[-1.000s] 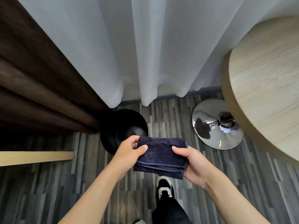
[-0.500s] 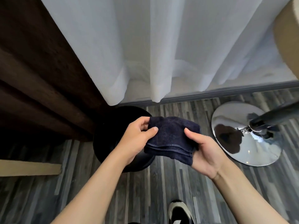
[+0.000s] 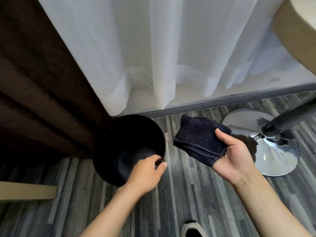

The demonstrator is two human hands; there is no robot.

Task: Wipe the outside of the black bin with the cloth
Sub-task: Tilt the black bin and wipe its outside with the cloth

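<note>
Black bin (image 3: 109, 139) upright on floor (image 3: 179, 194), open mouth facing up, tucked against dark curtain (image 3: 42, 100), below white sheer curtain (image 3: 171, 57). Cloth (image 3: 200, 139), dark navy, folded, long axis running upper-left to lower-right, hemmed edge toward camera.

Versus half second earlier: left hand has let go of cloth and moved down to bin; cloth now in right hand only.

Left hand (image 3: 145, 171) at bin's near rim, thumb and fingers pinching it. Right hand (image 3: 234, 156) palm up, thumb clamping cloth against fingers. Cloth just right of bin, apart from it. Chrome table base (image 3: 266, 158) farther right.
</note>
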